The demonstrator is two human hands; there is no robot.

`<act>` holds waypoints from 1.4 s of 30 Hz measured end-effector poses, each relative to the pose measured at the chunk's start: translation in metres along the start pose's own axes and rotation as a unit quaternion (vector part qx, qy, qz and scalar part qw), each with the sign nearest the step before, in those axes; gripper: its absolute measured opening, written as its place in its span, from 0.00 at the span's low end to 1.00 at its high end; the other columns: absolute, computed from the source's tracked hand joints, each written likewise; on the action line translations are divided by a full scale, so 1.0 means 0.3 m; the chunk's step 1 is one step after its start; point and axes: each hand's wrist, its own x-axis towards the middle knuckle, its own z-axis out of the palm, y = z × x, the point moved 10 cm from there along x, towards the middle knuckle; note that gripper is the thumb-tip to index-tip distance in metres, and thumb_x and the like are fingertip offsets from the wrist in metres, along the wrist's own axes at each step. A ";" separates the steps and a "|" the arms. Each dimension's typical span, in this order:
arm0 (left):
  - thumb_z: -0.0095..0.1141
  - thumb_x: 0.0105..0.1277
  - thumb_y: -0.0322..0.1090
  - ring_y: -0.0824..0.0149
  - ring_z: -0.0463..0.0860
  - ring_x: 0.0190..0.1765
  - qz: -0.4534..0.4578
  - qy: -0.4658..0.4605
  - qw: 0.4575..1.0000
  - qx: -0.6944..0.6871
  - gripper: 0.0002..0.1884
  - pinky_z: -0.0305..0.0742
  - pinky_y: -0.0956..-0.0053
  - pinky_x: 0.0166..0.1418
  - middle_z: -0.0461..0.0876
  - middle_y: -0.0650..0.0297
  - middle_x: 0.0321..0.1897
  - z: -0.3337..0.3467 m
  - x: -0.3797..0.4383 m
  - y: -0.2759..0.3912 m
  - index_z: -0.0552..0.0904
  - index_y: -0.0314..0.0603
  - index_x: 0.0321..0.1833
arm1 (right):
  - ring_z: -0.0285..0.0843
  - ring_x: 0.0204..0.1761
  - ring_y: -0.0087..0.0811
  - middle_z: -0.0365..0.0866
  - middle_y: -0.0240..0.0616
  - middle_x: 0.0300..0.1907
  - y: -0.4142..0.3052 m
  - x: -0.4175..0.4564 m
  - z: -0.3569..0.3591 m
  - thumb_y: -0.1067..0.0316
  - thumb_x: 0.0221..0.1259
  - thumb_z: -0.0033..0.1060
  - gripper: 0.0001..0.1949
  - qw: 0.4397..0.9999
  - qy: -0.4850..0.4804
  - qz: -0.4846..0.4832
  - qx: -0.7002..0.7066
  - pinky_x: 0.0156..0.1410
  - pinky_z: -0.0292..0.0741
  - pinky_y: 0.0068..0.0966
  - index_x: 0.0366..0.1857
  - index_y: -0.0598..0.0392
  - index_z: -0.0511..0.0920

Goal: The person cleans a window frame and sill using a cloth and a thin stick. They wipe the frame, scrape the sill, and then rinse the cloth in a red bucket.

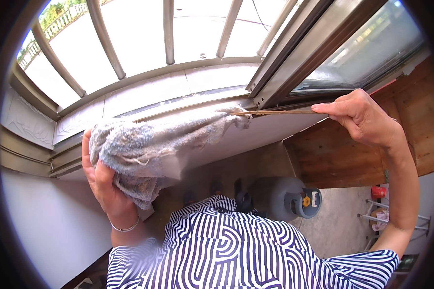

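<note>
A worn grey terry cloth [130,144] is bunched in my left hand [106,180] at the left end of the window sill, over the metal sliding track [67,146]. My right hand [361,115] pinches one end of a thin wooden stick [282,112] between thumb and fingers. The stick lies nearly level along the track, and its far end meets the frayed right edge of the cloth. Whether the tip is under the cloth or only against it, I cannot tell. The cloth hangs down over the near side of the sill.
Metal bars [169,32] stand outside above a tiled ledge [148,88]. At the right is the sliding window frame [296,54], with a wooden panel [332,155] below it. A grey gas cylinder [278,198] and a metal-legged stool [378,216] stand on the floor.
</note>
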 end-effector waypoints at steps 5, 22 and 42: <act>0.50 0.58 0.34 0.57 0.77 0.57 0.006 0.033 0.998 -0.047 0.34 0.72 0.64 0.63 0.74 0.47 0.56 -0.062 0.028 -0.057 0.59 0.28 0.69 | 0.78 0.27 0.44 0.78 0.50 0.26 0.050 0.035 -0.017 0.83 0.53 0.52 0.21 0.998 -0.046 0.022 -0.037 0.36 0.74 0.30 0.50 0.50 0.82; 0.44 0.71 0.48 0.48 0.79 0.55 0.317 0.279 0.849 0.318 0.29 0.77 0.53 0.58 0.73 0.40 0.56 -0.509 -0.310 0.289 0.64 0.26 0.64 | 0.84 0.40 0.46 0.83 0.50 0.33 -0.472 0.448 0.231 0.74 0.59 0.49 0.15 0.987 -0.017 -0.155 -0.048 0.45 0.78 0.38 0.48 0.54 0.83; 0.59 0.48 0.28 0.76 0.69 0.29 -0.096 -0.306 0.947 -0.009 0.14 0.66 0.82 0.36 0.74 0.65 0.27 0.133 -0.208 -0.233 0.73 0.33 0.38 | 0.73 0.22 0.41 0.73 0.43 0.20 -0.138 -0.063 -0.038 0.83 0.49 0.58 0.23 0.977 -0.020 0.025 -0.211 0.28 0.69 0.33 0.51 0.46 0.81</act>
